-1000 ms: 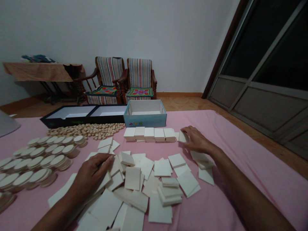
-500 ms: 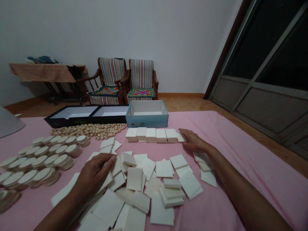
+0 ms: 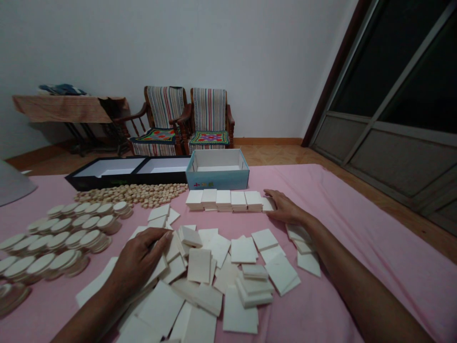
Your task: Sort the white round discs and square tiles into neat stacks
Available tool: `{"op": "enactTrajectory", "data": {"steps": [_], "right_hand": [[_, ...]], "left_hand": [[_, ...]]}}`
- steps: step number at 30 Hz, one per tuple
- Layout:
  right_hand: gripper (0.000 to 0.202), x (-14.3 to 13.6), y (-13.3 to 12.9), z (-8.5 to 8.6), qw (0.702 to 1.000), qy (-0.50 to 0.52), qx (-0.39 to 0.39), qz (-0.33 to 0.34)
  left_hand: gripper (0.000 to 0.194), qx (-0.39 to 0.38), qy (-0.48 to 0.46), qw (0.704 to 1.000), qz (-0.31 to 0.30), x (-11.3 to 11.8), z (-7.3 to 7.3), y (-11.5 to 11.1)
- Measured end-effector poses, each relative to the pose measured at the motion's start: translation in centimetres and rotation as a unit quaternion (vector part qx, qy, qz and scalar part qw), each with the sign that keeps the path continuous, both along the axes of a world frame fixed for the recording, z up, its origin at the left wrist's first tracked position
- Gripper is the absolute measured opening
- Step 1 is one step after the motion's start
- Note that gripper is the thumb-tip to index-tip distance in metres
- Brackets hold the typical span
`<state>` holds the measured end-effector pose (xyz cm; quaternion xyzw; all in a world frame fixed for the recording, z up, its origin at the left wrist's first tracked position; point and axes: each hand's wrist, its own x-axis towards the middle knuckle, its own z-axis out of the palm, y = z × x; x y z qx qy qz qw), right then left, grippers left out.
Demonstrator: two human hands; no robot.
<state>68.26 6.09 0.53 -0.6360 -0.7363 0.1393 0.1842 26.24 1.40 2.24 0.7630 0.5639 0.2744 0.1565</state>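
My right hand [image 3: 285,207] is at the right end of a row of white square tile stacks [image 3: 223,200]. Its thumb and fingers close around the sides of a low white tile [image 3: 268,204] lying against the last stack. On the left edge of a loose heap of white tiles [image 3: 199,266] rests my left hand [image 3: 143,252], fingers curled and pressed together. Whatever lies under those fingers is hidden. A few more tiles [image 3: 309,263] lie partly beneath my right forearm.
Behind the row stands a light blue open box [image 3: 218,179], beside a black two-part tray [image 3: 157,179]. Small wooden pieces [image 3: 132,193] lie before the tray. Stacks of round wooden discs [image 3: 60,240] fill the left side of the pink cloth [image 3: 357,224]. Two chairs [image 3: 209,114] stand beyond.
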Motion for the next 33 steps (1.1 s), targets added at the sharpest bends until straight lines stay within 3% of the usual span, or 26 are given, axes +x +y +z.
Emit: {"op": "enactTrajectory", "data": {"steps": [4,6,9,12,17,20,23,27,33], "right_hand": [[0.033,-0.5,-1.5,3.1,1.000,0.016,-0.004,-0.012],[0.022,-1.2,-2.8,4.8,0.996,0.033,-0.059,0.062],[0.033,-3.0,-4.9,6.5,0.966,0.034,-0.149,0.209],[0.050,-5.0,-6.2,6.5,0.955,-0.039,-0.156,0.251],[0.047,-5.6,-6.4,5.6,0.961,-0.084,-0.131,0.227],[0.043,-4.1,-5.7,5.9,0.977,-0.041,-0.102,0.181],[0.044,-2.6,-4.1,6.1,0.998,-0.009,-0.055,0.037],[0.040,-1.6,-1.2,5.3,0.987,-0.053,-0.061,-0.142],[0.040,-1.3,1.5,3.6,0.979,-0.078,-0.075,-0.172]], "left_hand": [[0.042,-0.001,0.003,1.000,-0.004,0.0,0.1,0.0],[0.042,0.001,0.001,1.000,-0.001,0.1,0.2,0.0],[0.042,0.005,0.001,1.000,0.003,0.2,0.3,0.0],[0.042,0.004,0.000,1.000,0.004,0.1,0.2,0.0],[0.040,-0.001,0.001,1.000,-0.002,0.0,0.0,-0.1],[0.041,0.003,-0.001,1.000,-0.004,0.0,0.0,0.0],[0.041,0.003,-0.004,1.000,-0.005,0.0,0.0,0.1],[0.040,0.003,-0.003,1.000,-0.006,-0.1,-0.1,0.1],[0.041,0.009,-0.005,1.000,-0.007,-0.1,-0.1,0.0]]}}
